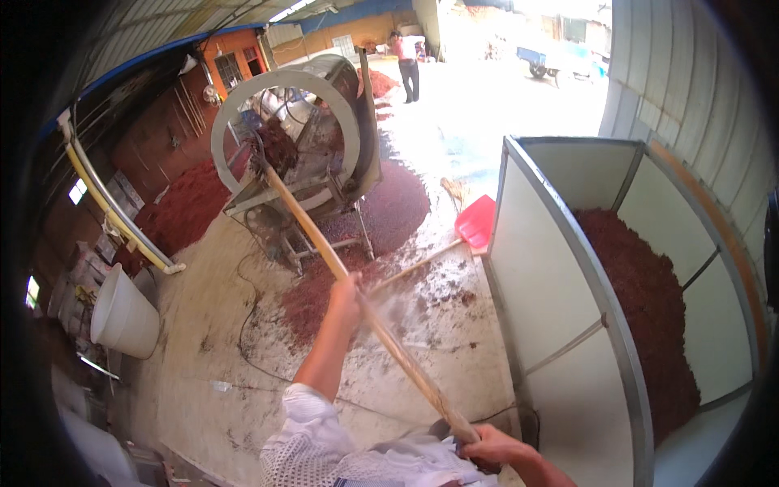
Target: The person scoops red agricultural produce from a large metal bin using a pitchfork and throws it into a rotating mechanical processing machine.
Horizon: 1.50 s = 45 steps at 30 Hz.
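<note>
My left hand (346, 299) is wrapped round the middle of a long wooden handle (398, 351). Close to my body, my right hand (491, 446) grips the handle's near end. The handle slants away up to the left, and its dark, fork-like head reaches the round opening of a drum machine (223, 134). A clump of dark red-brown loose material (277, 148) is at that head, in the opening. Whether the clump rests on the head or in the drum, I cannot tell exactly.
To the right stands a tall panelled bin (540, 268) holding red-brown material (637, 300). A red shovel (476, 223) leans by its corner. A white tub (126, 316) stands left, and a cable (247, 325) crosses the floor. A person (407, 65) stands far back near a blue cart (560, 58).
</note>
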Each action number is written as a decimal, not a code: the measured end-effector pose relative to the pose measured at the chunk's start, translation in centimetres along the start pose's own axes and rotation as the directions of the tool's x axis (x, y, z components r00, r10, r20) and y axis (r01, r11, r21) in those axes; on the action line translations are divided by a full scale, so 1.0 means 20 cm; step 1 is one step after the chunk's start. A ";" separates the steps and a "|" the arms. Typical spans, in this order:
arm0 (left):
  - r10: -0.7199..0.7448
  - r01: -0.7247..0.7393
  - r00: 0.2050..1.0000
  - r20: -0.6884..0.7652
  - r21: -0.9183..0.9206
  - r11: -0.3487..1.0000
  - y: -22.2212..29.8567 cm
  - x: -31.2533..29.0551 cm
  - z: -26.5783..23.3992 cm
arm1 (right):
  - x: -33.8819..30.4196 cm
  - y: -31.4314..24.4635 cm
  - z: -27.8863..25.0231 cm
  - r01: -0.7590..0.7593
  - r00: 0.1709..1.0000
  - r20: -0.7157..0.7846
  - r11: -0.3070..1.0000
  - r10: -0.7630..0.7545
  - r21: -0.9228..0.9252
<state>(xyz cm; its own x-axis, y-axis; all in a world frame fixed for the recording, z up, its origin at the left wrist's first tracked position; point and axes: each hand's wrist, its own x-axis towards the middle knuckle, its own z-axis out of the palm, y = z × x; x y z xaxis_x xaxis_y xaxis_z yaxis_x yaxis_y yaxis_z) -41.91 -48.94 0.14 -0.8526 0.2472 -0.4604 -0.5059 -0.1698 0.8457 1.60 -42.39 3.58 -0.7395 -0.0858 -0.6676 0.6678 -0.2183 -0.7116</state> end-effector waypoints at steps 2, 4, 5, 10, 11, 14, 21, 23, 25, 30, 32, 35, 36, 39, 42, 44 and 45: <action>-0.002 0.002 1.000 -0.010 0.068 0.998 -0.09 -0.03 -0.01 | -0.01 0.14 -0.03 0.020 1.000 -0.003 0.999 -0.020 -0.025; -0.044 0.044 0.999 -0.002 -0.027 0.999 -0.18 -0.07 -0.03 | 0.05 0.31 -0.05 -0.074 0.997 -0.039 0.995 0.072 -0.062; -0.037 0.036 0.999 -0.017 -0.043 0.998 -0.20 -0.15 -0.04 | 0.05 0.38 -0.05 -0.125 0.991 -0.062 0.989 0.120 -0.077; -0.095 0.140 0.977 0.190 -0.244 0.960 -0.21 -0.50 -0.02 | -0.10 0.73 -0.12 -0.050 0.952 -0.307 0.984 -0.005 -0.170; -0.098 0.162 0.967 0.233 -0.277 0.947 -0.21 -0.52 -0.05 | -0.17 0.82 -0.14 -0.051 0.925 -0.379 0.978 -0.030 -0.200; -0.015 0.075 0.989 0.144 -0.425 0.902 0.05 -0.38 -0.21 | -0.41 1.06 -0.09 -0.331 0.777 -0.626 0.888 0.066 -0.318; -0.302 0.431 0.862 0.407 -0.274 0.860 -0.56 -0.44 -0.11 | -0.82 1.79 0.20 -0.724 0.334 -0.898 0.688 0.287 -0.050; -0.377 0.490 0.828 0.415 -0.210 0.846 -0.66 -0.59 -0.02 | -0.92 1.97 0.35 -0.698 0.145 -0.961 0.712 0.235 0.069; -0.391 0.565 0.751 0.533 -0.211 0.798 -0.74 -0.70 0.13 | -1.05 2.08 0.43 -0.661 0.091 -0.969 0.742 0.229 0.114; -0.247 0.654 0.391 0.887 -0.079 0.752 -0.82 -1.16 0.60 | -1.35 2.12 0.79 -0.534 -0.285 -0.959 0.832 -0.011 0.149; -0.208 0.714 0.164 0.964 0.029 0.700 -0.85 -1.40 0.84 | -1.44 2.15 0.98 -0.489 -0.468 -0.883 0.838 -0.020 0.240; -0.255 0.682 -0.041 0.966 0.214 0.700 -0.89 -1.74 1.24 | -1.56 2.08 1.06 -0.408 -0.696 -0.717 0.842 -0.036 0.353; -0.266 0.643 -0.106 0.958 0.270 0.716 -0.92 -1.89 1.35 | -1.61 2.06 1.11 -0.404 -0.750 -0.659 0.829 -0.059 0.386; -0.407 0.505 -0.012 0.913 0.357 0.785 -1.09 -2.26 1.64 | -1.73 2.06 1.31 -0.358 -0.864 -0.499 0.784 -0.072 0.507; -0.559 0.376 -0.038 0.828 0.531 0.760 -1.36 -2.52 1.92 | -1.82 1.92 1.50 -0.355 -0.897 -0.438 0.680 -0.056 0.641; -0.711 0.135 -0.004 0.704 0.704 0.697 -1.57 -2.74 2.01 | -1.85 1.81 1.61 -0.354 -0.920 -0.381 0.607 -0.091 0.712; -0.764 0.107 -0.006 0.645 0.760 0.641 -1.70 -2.78 2.07 | -1.88 1.73 1.62 -0.348 -0.931 -0.346 0.576 -0.118 0.739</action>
<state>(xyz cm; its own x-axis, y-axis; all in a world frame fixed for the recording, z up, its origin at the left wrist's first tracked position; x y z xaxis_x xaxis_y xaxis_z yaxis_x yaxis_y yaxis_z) 28.14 -17.45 8.21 0.4758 0.7438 -0.4694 -0.3162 0.6426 0.6979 49.76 -78.31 11.15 0.6387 0.4418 0.6300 0.5795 -0.8148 -0.0162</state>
